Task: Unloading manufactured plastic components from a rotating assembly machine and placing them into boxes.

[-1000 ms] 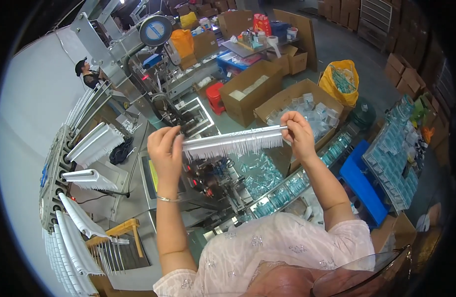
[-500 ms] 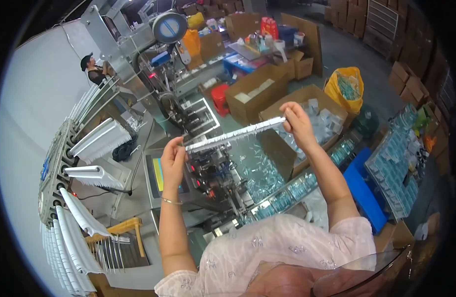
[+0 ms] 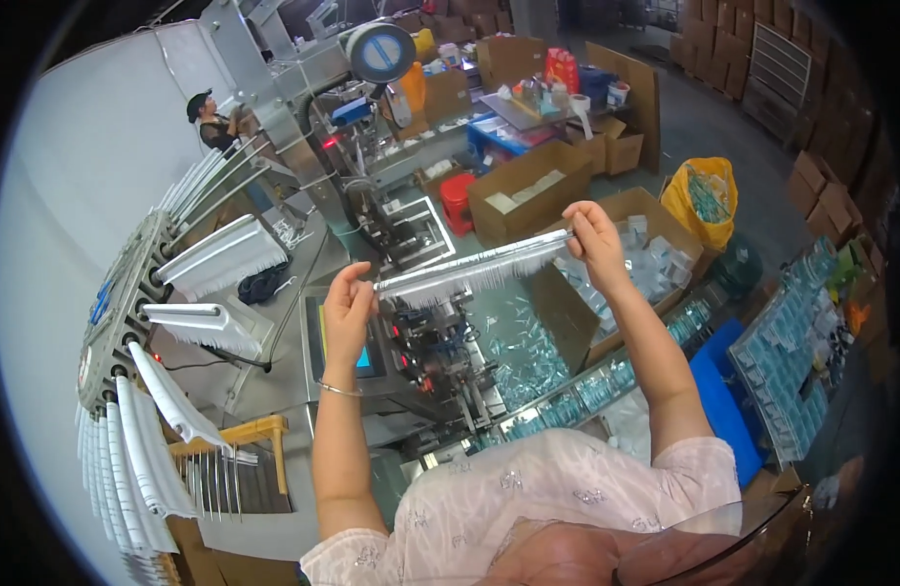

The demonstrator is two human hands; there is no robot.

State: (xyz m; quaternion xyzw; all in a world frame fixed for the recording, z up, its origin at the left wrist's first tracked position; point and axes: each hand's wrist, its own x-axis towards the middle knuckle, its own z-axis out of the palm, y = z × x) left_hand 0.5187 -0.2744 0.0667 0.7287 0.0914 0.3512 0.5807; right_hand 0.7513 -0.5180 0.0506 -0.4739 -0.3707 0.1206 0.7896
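A thin rod with a white fringed strip (image 3: 479,271) spans the space between my hands at chest height, its right end a little higher. My left hand (image 3: 346,311) pinches the left end between thumb and fingers. The right end is gripped in the closed fingers of my right hand (image 3: 598,246). White fringe hangs down along most of its length. To the left stands a round metal rack (image 3: 129,317) with several arms, which carry similar white fringed sheets (image 3: 227,259). Below the rod sits a machine (image 3: 432,342) with small metal parts, partly hidden by the fringe.
Small clear pieces (image 3: 533,366) lie on the surface beyond the machine. At the right are a cardboard box (image 3: 555,311) of clear containers, a yellow bag (image 3: 699,186) and a blue panel (image 3: 721,400). A wooden frame (image 3: 279,459) with thin rods stands lower left. Another person (image 3: 215,127) works far left.
The fringe now hangs longer and fuller below the rod, which stays in both hands. The surroundings have shifted slightly right in the view.
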